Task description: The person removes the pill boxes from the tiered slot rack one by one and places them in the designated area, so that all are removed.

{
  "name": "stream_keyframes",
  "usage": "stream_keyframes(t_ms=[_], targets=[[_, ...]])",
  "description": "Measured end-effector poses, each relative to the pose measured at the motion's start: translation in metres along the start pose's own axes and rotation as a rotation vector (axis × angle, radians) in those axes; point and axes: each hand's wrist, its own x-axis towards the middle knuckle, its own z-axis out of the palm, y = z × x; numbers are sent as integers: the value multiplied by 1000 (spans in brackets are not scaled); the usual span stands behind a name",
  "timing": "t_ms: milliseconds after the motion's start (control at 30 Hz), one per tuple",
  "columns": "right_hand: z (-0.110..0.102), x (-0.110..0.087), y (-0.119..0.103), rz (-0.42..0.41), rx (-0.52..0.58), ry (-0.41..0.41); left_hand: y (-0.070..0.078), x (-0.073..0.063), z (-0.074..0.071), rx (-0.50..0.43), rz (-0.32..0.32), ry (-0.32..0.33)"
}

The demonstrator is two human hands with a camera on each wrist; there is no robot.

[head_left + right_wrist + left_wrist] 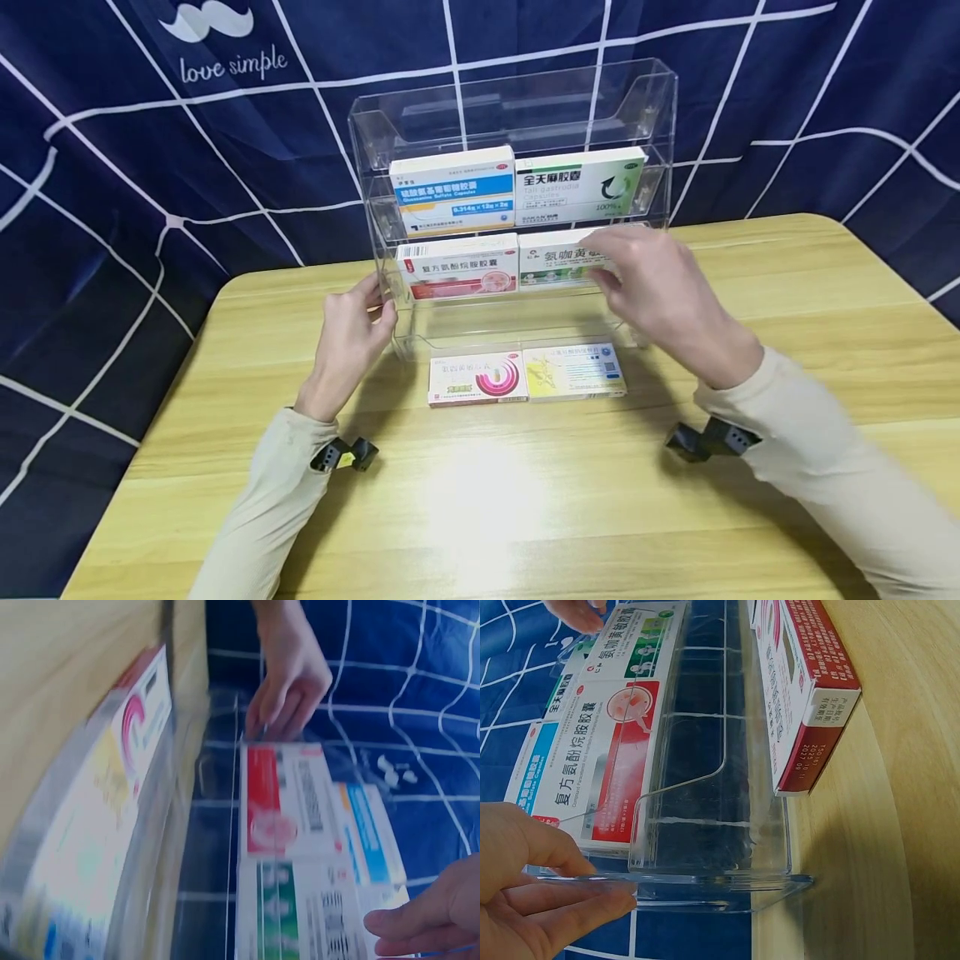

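My left hand [348, 342] pinches the left side wall of a clear plastic display rack [510, 317], thumb and fingers on either side of it. My right hand [663, 287] is at the right end of a white-and-green medicine box [551, 265] in the rack's middle tier, hiding part of it; thumb and fingers are apart and hold nothing. Whether a fingertip touches the box I cannot tell. Beside that box stands a red-and-white medicine box [461, 271]. Behind, one tier up, are a blue-and-white box [453, 192] and a white box with green [577, 187].
Flat on the wooden table [480, 475] before the rack lie a white box with pink arcs [478, 377] and a yellow-and-white box [576, 372], side by side. A dark blue cloth [300, 167] with white lines hangs behind. Both wrists carry small black cameras.
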Motion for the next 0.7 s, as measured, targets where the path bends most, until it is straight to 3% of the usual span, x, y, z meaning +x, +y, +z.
stream_keyframes(t_ms=[167, 500, 700], targets=[[-9, 3, 17, 16, -63, 25, 1, 0, 0, 3, -1, -3], [-11, 6, 32, 53, -171, -92, 0, -1, 0, -1, -12, -6], [-10, 10, 39, 66, -155, -139, 0, -1, 1, 36, 19, 12]])
